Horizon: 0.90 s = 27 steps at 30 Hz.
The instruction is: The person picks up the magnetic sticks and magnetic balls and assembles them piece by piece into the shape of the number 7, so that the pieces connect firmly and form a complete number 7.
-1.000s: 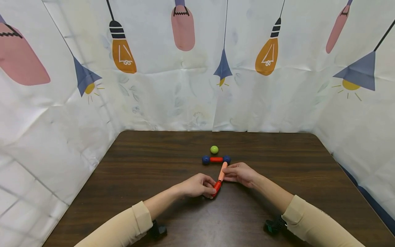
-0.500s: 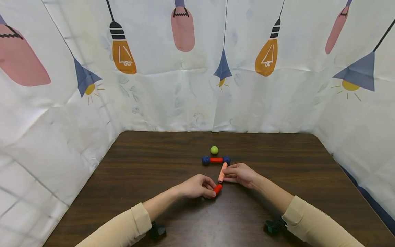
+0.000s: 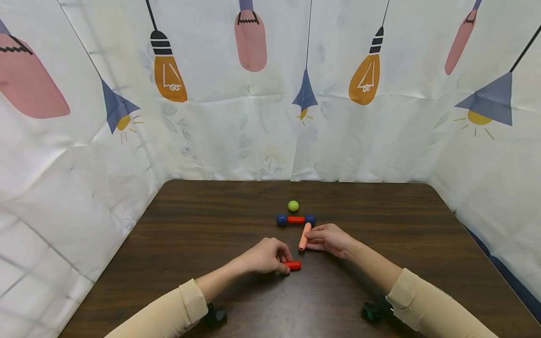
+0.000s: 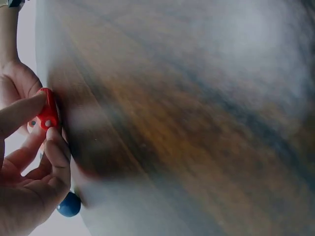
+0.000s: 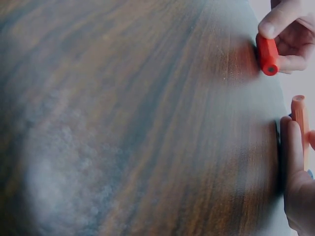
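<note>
My left hand (image 3: 265,256) pinches a red magnetic building stick (image 3: 294,265) that lies nearly crosswise, close over the table. Its end, with a small grey dot, shows in the right wrist view, where thumb and finger hold the stick (image 5: 267,55). A peach stick (image 3: 304,237) is between the thumb and fingers of my right hand (image 3: 331,240). Its far end meets the right blue ball (image 3: 310,219); its near end is apart from the red stick. Another red stick (image 3: 296,219) joins that ball to the left blue ball (image 3: 282,220).
Just behind the joined blue balls sits a lime green ball (image 3: 293,206). The dark wood-grain table (image 3: 211,206) reaches back to a white curtain (image 3: 236,141) printed with lamps. A dark device sits under each forearm near the cuffs.
The held red stick has come away from the peach stick's near end and swung from slanted to crosswise. My left hand shifted slightly left and nearer. My right hand stayed in place.
</note>
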Tool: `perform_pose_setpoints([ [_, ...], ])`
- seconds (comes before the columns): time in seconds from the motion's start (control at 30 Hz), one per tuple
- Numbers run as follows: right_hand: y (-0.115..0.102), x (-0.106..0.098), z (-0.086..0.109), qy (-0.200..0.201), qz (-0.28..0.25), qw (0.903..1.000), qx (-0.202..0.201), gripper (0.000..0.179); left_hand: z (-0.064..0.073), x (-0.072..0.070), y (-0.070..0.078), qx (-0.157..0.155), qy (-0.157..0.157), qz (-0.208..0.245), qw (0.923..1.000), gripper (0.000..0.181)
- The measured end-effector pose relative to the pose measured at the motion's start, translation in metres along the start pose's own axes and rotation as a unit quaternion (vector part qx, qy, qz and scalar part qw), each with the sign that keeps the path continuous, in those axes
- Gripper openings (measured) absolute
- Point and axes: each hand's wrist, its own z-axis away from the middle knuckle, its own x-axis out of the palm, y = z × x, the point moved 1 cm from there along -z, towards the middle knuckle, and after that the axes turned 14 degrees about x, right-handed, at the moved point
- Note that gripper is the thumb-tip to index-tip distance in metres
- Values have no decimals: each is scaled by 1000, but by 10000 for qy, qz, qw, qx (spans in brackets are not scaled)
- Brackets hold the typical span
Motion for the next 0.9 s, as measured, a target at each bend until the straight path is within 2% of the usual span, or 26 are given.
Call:
perform_pose_setpoints([
  [0.47, 0, -1, 0, 18, 40, 10000, 41, 43, 2, -3, -1, 335, 37, -298, 9990, 15],
  [0.6, 1, 0, 0, 18, 24, 10000, 52, 41, 3, -4, -2, 424, 66, -409, 9982, 22],
  [0.73, 0, 0, 0, 44, -23, 10000, 72, 41, 3, -5, -1, 369, 163, -453, 9982, 28],
  [0.9, 0, -1, 0, 0, -28, 10000, 32, 42, 2, -5, 0, 136, 432, -422, 9981, 21],
])
